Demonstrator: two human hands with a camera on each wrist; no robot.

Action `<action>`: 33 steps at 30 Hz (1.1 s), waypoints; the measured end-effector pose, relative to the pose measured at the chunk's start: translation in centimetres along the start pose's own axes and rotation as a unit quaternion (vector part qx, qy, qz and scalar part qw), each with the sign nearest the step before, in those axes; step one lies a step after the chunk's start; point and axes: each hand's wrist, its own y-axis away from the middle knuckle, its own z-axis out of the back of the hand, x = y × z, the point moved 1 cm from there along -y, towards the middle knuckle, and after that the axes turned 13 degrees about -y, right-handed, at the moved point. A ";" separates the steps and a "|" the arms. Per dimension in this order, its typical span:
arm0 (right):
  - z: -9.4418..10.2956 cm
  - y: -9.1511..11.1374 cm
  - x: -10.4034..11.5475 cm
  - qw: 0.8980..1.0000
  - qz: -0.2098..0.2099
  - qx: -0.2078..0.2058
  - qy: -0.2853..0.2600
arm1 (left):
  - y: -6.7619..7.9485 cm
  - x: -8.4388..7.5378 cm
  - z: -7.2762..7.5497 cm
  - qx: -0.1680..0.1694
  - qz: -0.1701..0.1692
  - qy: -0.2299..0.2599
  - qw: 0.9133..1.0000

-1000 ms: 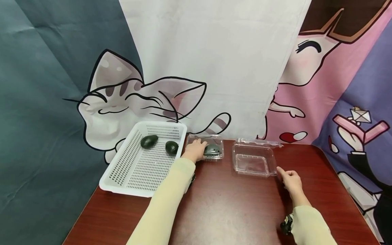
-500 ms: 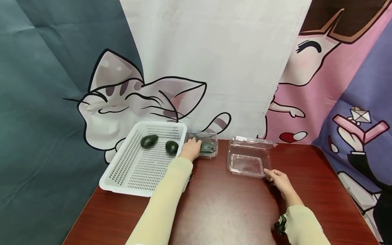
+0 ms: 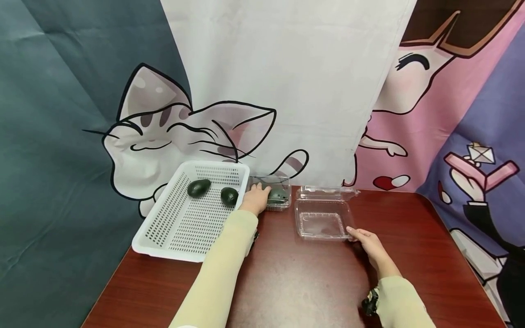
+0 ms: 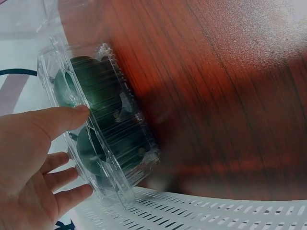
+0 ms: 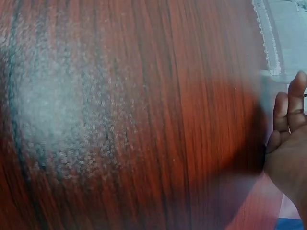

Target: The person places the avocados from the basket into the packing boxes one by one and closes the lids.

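My left hand (image 3: 256, 199) rests spread over the left part of a closed clear plastic clamshell (image 3: 285, 186). The left wrist view shows two dark green avocados (image 4: 98, 91) inside it, with my thumb on the lid's front rim and the other fingers at the lid's basket-side end. To the right, an empty clear clamshell (image 3: 321, 219) lies open, its lid hinged up at the back. My right hand (image 3: 371, 246) pinches its front right corner between thumb and fingers. In the right wrist view only part of this hand shows, at the right edge.
A white perforated plastic basket (image 3: 164, 255) stands left of the closed clamshell, with two avocados (image 3: 199, 188) in it. Everything is on a reddish-brown wooden table (image 3: 295, 282). A cartoon-printed cloth (image 3: 311, 91) hangs right behind the table's back edge.
The closed clamshell has shifted left toward the basket under my left hand. My right hand has moved left together with the open clamshell, bringing it closer to the closed one.
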 end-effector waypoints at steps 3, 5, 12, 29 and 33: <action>0.1 0.1 0.0 1.000 -0.013 0.010 -0.010 | 0.0 0.0 0.0 0.001 0.001 0.010 1.000; 0.1 0.1 -0.1 1.000 -0.020 0.016 -0.017 | 0.0 0.0 -0.1 0.003 0.001 0.016 1.000; 0.5 0.5 -0.4 0.999 -0.008 0.040 0.017 | 0.9 0.4 1.7 -0.004 -0.017 0.069 0.997; 0.7 -0.2 0.0 0.998 0.011 0.066 0.019 | 2.6 11.6 3.2 -0.037 0.105 0.240 0.964; 0.8 -0.4 -0.1 0.997 0.015 0.080 0.007 | 3.5 12.7 1.4 0.014 0.121 0.282 0.951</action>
